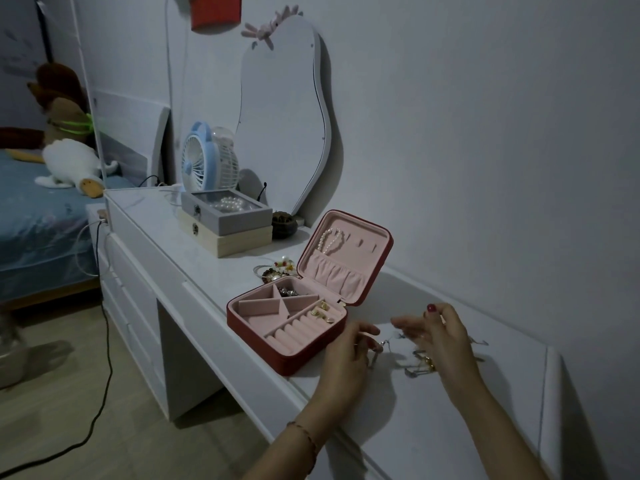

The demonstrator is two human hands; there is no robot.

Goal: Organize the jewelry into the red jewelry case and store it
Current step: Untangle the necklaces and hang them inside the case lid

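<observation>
The red jewelry case [273,351] lies open on the white dresser [194,268], its pink lid upright with a pearl bracelet [331,241] hung inside. Small gold earrings [322,310] rest on its ring rolls, and dark beads [290,292] fill a rear compartment. To the case's right, my left hand [346,358] pinches one end of a thin silver chain [381,348]. My right hand [436,337] hovers over a tangle of chains and pendants [420,363], fingers spread, seemingly touching the chain's other end. A heap of bracelets [277,270] lies behind the case.
Two stacked boxes [225,223], the grey top one holding pearls, stand further back beside a blue fan [204,164] and a dark round pot [283,224]. A wavy mirror [284,126] leans on the wall. A black cable [104,358] trails across the floor at left.
</observation>
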